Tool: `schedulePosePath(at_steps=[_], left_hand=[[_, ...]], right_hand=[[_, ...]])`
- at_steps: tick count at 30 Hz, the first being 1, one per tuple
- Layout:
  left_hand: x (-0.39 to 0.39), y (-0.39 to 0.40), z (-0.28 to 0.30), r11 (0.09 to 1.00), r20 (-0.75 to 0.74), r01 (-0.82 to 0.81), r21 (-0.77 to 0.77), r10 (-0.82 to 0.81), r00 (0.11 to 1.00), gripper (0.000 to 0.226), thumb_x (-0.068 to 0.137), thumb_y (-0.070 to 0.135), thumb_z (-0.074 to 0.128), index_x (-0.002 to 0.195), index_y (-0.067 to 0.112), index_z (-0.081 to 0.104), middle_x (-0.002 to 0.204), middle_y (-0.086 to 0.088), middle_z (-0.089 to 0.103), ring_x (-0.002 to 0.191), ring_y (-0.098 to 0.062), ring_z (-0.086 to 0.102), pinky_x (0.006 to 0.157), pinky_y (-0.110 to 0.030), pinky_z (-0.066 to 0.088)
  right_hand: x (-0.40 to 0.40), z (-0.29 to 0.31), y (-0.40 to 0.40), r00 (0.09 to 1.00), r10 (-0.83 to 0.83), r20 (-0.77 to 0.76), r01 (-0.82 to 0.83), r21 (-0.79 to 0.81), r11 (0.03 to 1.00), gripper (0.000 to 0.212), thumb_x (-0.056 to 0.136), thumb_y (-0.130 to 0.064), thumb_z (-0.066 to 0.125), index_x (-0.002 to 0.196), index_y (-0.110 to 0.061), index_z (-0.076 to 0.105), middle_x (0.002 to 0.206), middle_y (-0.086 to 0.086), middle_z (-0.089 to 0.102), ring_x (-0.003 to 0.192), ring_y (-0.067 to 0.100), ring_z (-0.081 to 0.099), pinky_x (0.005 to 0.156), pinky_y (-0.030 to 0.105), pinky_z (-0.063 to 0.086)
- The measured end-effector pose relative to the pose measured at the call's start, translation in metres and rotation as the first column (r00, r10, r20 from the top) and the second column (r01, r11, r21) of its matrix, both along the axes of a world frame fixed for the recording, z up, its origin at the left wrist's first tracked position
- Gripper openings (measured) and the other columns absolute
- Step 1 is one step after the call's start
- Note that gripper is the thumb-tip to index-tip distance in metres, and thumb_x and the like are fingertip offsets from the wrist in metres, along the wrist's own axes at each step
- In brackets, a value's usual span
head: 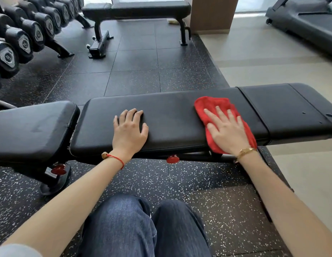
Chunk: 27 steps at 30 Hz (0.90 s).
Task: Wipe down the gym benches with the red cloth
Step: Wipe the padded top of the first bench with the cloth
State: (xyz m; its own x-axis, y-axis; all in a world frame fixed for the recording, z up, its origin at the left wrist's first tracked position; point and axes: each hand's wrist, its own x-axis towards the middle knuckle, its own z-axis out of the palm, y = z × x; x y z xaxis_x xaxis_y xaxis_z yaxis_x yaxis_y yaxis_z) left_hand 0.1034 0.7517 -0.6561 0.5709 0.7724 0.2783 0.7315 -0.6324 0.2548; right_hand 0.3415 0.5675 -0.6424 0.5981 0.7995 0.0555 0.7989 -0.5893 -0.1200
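I see red cloth (pixel 213 104) on black bench (pixel 170 115). Red knob (pixel 172 159) under bench. Floor mat (pixel 135 71) black, white-speckled; beyond it, beige floor (pixel 263 58). Jeans (pixel 143 229) dark blue. Red cord (pixel 116 158) on one wrist, gold bracelet (pixel 247 151) on other. Dumbbells (pixel 22 39) black, grey end plates.

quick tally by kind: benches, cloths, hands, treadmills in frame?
Benches: 2, the near bench under both hands and the far bench.
Red cloths: 1, the red cloth under the right hand.
Hands: 2, with the left hand flat on the pad.
Treadmills: 1, the treadmill.
Total: 6
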Motion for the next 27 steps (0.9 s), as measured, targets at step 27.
schedulePosePath(at_steps=[27], left_hand=[[0.001,0.001,-0.001,1.0,-0.007,-0.012,0.006,0.012,1.0,0.049,0.096,0.034,0.047,0.142,0.017,0.047,0.151,-0.006,0.043,0.143,-0.028,0.031,0.119,-0.053,0.018]], right_hand=[[0.011,0.007,0.032,0.987,0.147,-0.061,-0.149,-0.026,0.989,0.054,0.099,-0.041,0.035,0.149,-0.05,0.017,0.162,-0.007,0.012,0.149,0.029,0.011,0.119,0.053,0.006]])
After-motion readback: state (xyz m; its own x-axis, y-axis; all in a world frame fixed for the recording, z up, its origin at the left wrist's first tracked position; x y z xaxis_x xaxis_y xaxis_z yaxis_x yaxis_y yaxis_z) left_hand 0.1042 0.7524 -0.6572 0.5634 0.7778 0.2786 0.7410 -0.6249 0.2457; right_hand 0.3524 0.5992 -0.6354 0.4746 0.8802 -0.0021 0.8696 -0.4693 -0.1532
